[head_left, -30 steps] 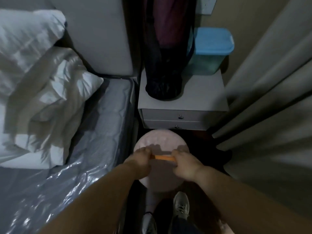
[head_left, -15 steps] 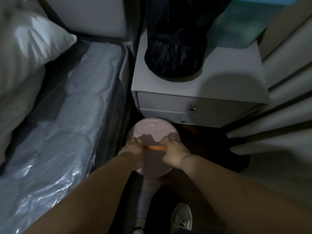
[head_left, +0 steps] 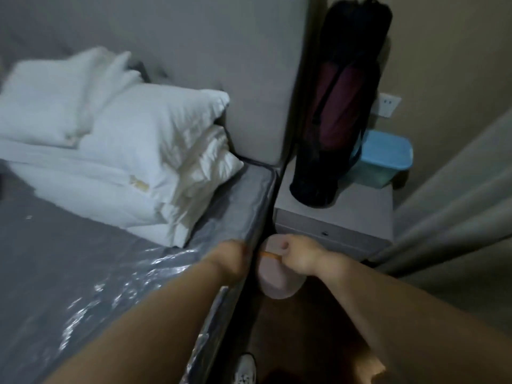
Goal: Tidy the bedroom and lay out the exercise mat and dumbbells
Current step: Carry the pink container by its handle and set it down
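Both my hands hold a thin orange handle (head_left: 271, 255) over a round pale pink container (head_left: 277, 284) in the gap between the bed and the nightstand. My right hand (head_left: 297, 256) grips the handle's right end. My left hand (head_left: 235, 259) is at its left end, with the fingers hidden behind the mattress edge. A rolled maroon exercise mat in a black mesh bag (head_left: 336, 112) stands upright on the grey nightstand (head_left: 360, 214). No dumbbells are in sight.
The bed (head_left: 69, 259) with plastic-wrapped grey mattress fills the left, with white pillows and a folded duvet (head_left: 133, 151) at its head. A blue-lidded box (head_left: 385, 159) stands behind the mat bag. Grey curtains (head_left: 457, 195) hang at right. My shoe (head_left: 245, 370) is on the dark floor.
The view has swung up and to the left, bringing the pillows and headboard into sight. Both hands keep their hold on the orange handle; the pink container has moved closer to the bed edge.
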A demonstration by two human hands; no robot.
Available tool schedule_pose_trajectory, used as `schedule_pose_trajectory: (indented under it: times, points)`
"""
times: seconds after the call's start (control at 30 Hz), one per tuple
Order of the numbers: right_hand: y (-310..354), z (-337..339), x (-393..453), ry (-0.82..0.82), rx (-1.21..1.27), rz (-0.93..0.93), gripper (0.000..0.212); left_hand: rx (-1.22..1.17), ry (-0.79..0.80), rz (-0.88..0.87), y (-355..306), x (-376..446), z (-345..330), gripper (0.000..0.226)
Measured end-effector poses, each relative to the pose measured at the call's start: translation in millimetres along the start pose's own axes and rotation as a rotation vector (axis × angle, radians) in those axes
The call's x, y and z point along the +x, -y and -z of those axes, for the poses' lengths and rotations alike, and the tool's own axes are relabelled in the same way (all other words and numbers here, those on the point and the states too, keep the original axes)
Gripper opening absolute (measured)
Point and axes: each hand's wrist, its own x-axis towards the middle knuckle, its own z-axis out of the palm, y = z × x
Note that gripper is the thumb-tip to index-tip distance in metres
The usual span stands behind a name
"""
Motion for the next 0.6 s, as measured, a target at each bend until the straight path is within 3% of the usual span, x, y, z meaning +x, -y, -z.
schedule_pose_trajectory:
  times: [0.2,0.37,0.6]
  points:
    - [112,-31,-70,-0.078,-0.157,0.315,0.027,-0.180,-0.334,0.231,45,-162,19,0.036]
    - [199,-114,-152,0.078,-0.360,0.573,0.025,-0.279,-0.344,0.514,84,-324,-49,0.035]
    - [339,-257,-320,0.194,-0.623,0.989,0.026,-0.483,-0.569,0.988,125,-581,-147,0.033]
